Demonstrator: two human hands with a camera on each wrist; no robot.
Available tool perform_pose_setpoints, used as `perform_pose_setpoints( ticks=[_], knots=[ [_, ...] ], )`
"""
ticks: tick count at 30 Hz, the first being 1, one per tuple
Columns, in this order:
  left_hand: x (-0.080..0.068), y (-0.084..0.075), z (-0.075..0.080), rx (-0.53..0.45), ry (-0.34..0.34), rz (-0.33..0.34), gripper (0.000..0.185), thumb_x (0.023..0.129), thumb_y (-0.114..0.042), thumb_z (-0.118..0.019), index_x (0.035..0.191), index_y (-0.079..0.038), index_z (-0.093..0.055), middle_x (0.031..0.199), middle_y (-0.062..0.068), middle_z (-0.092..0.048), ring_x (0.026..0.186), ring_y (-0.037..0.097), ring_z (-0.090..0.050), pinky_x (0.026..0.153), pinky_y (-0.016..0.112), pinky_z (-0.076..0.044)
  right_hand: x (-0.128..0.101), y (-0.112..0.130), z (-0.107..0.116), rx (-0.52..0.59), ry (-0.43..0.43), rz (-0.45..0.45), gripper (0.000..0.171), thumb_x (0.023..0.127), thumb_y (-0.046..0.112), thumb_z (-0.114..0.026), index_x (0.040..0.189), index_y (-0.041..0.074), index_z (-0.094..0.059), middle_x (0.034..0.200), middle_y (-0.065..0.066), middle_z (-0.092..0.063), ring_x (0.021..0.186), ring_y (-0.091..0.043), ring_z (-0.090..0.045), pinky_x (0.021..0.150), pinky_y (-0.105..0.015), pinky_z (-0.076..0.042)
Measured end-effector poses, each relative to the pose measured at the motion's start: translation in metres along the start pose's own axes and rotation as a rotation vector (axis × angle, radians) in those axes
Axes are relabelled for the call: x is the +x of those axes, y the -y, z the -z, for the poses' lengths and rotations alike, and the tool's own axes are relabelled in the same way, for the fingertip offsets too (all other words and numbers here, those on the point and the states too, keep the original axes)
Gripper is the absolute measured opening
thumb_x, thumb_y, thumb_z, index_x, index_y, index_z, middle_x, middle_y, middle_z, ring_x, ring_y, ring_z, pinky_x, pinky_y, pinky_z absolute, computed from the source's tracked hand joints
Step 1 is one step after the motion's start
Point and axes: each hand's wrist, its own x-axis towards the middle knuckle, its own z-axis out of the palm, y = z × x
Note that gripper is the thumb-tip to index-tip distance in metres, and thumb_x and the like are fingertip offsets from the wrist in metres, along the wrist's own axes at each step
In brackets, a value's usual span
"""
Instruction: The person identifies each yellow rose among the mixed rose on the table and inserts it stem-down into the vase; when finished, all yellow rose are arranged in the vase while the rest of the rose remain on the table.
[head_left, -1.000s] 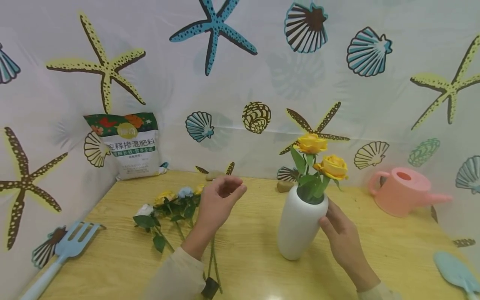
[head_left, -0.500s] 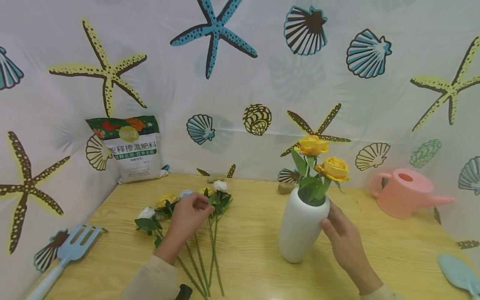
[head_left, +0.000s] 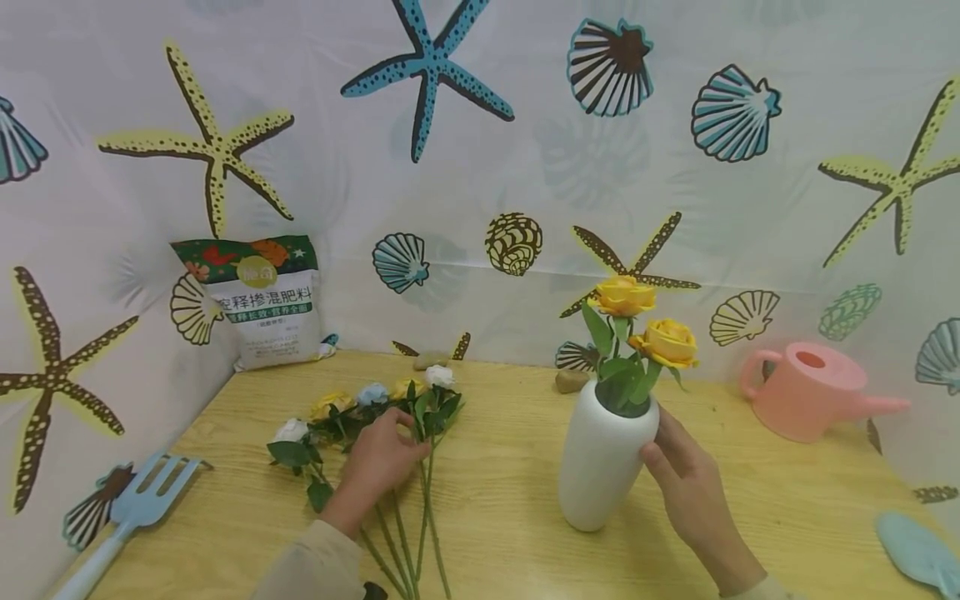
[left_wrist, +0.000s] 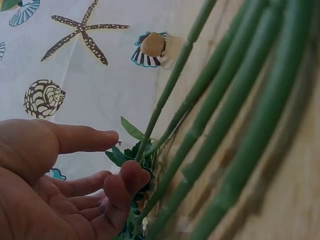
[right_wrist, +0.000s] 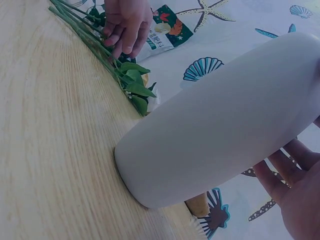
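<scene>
A white vase (head_left: 600,467) stands on the wooden table (head_left: 510,500) with two yellow roses (head_left: 663,342) in it. My right hand (head_left: 686,483) holds its right side, thumb in front and fingers behind; the right wrist view shows the vase (right_wrist: 220,120) against that hand (right_wrist: 295,200). A bunch of artificial roses (head_left: 360,408) lies flat to the left. My left hand (head_left: 382,458) rests on their green stems (left_wrist: 225,130), fingers loosely extended (left_wrist: 115,185) and not closed round any stem.
A fertiliser bag (head_left: 258,300) leans in the back left corner. A pink watering can (head_left: 810,387) stands at the back right. A blue garden fork (head_left: 127,512) lies front left, a blue trowel (head_left: 918,546) front right. Small stones (head_left: 570,377) sit along the patterned backdrop.
My left hand has dropped from mid-air beside the vase down and left onto the flower stems. The right hand and the vase have stayed put.
</scene>
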Motion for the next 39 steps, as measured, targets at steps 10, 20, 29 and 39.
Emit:
perform_pose_setpoints(
  ticks=[10, 20, 29, 39],
  knots=[
    [0.006, 0.009, -0.008, -0.032, -0.012, -0.027, 0.038, 0.091, -0.017, -0.074, 0.123, -0.001, -0.061, 0.1, 0.014, -0.072, 0.082, 0.025, -0.067, 0.07, 0.044, -0.055, -0.001, 0.001, -0.001, 0.033, 0.012, 0.003, 0.052, 0.106, 0.016, -0.051, 0.156, 0.007, -0.037, 0.154, -0.021, -0.045, 0.139, -0.044, -0.045, 0.103, -0.057, -0.045],
    [0.001, -0.003, 0.012, -0.422, -0.027, -0.033, 0.037, 0.093, -0.002, -0.068, 0.128, 0.005, -0.059, 0.095, 0.017, -0.068, 0.068, 0.022, -0.066, 0.062, 0.037, -0.056, 0.0, 0.0, -0.001, 0.019, 0.016, 0.008, 0.052, 0.107, 0.018, -0.051, 0.156, 0.009, -0.037, 0.154, -0.02, -0.046, 0.139, -0.042, -0.046, 0.104, -0.047, -0.048],
    [-0.005, -0.029, 0.027, -0.573, -0.051, -0.117, 0.041, 0.095, -0.002, -0.067, 0.135, -0.001, -0.058, 0.102, 0.016, -0.068, 0.071, 0.015, -0.065, 0.065, 0.029, -0.055, 0.0, -0.005, 0.0, 0.011, -0.005, 0.044, 0.052, 0.106, 0.017, -0.053, 0.156, 0.014, -0.039, 0.152, -0.016, -0.049, 0.131, 0.004, -0.046, 0.097, -0.01, -0.042],
    [-0.021, -0.087, 0.018, -0.754, -0.141, -0.338, 0.041, 0.091, 0.005, -0.069, 0.131, -0.003, -0.061, 0.103, 0.017, -0.069, 0.073, 0.009, -0.066, 0.066, 0.023, -0.057, 0.0, -0.003, -0.001, 0.017, -0.011, 0.022, 0.051, 0.106, 0.017, -0.052, 0.155, 0.014, -0.04, 0.151, -0.016, -0.051, 0.127, 0.007, -0.047, 0.1, -0.028, -0.051]
  ],
)
